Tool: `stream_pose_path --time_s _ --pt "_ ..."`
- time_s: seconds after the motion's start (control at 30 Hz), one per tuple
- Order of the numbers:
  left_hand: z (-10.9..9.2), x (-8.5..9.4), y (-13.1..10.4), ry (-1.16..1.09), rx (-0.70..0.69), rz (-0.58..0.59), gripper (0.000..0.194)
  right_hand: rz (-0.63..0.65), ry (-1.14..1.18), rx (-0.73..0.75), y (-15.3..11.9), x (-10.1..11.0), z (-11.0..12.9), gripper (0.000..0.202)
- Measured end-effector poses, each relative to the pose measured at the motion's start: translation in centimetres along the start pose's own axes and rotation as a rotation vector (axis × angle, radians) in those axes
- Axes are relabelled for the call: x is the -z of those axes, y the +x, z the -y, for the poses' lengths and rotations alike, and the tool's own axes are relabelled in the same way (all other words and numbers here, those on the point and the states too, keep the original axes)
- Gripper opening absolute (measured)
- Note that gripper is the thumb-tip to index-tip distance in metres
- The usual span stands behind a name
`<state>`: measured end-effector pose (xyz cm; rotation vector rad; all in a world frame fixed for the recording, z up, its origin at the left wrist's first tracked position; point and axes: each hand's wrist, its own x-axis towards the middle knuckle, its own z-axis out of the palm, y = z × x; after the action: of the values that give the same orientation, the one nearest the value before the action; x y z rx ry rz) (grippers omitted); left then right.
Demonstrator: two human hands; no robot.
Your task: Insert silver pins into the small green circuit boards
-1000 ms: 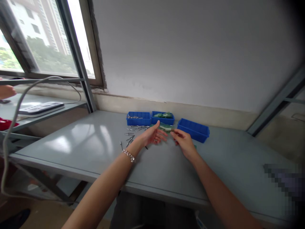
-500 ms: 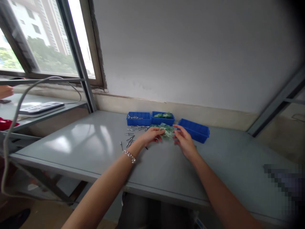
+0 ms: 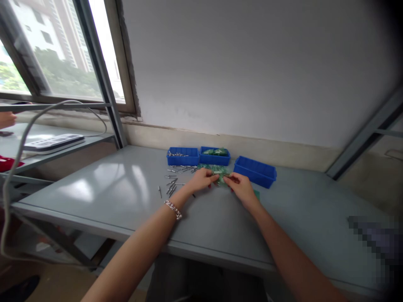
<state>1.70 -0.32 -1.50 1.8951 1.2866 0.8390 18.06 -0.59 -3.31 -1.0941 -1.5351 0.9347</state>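
Both hands meet over a crinkled, see-through green plastic bag on the tabletop. My left hand pinches its left side with thumb and fingers. On the right side, my right hand has thumb and fingers closed on the same bag. Whatever the bag contains is too small to make out. Left of my left hand lie several slim metal pins with thicker ends, like blind rivets. A flat green piece shows beside my right wrist, partly hidden.
Behind the hands stand a blue bin with small metal pieces, a blue bin with green bags, and a tilted blue bin. A grey cable loops at left, near a white device and another person's hand.
My right hand has moved slightly left and its spread fingers have closed on the green bag. My left hand stays on the bag, which now lies flatter between both hands.
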Motion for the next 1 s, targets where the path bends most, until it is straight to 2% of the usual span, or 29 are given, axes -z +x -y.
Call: stream_pose_path --time_s 0.27,0.73,0.8,1.0 --pt "0.2 -0.12 0.07 0.058 -0.031 -0.02 0.036 0.001 0.007 0.048 -0.11 0.03 0.05 0.021" --pt "0.62 0.04 0.38 -0.019 -0.042 0.018 0.029 -0.002 0.096 -0.018 -0.17 -0.06 0.19 0.018" --pt "0.48 -0.02 0.31 -0.016 -0.053 -0.05 0.025 0.002 0.116 -0.035 -0.18 0.0 0.07 0.018" --pt "0.23 0.87 0.32 -0.132 -0.074 -0.448 0.015 -0.064 0.186 -0.117 0.07 0.6 0.02 0.025"
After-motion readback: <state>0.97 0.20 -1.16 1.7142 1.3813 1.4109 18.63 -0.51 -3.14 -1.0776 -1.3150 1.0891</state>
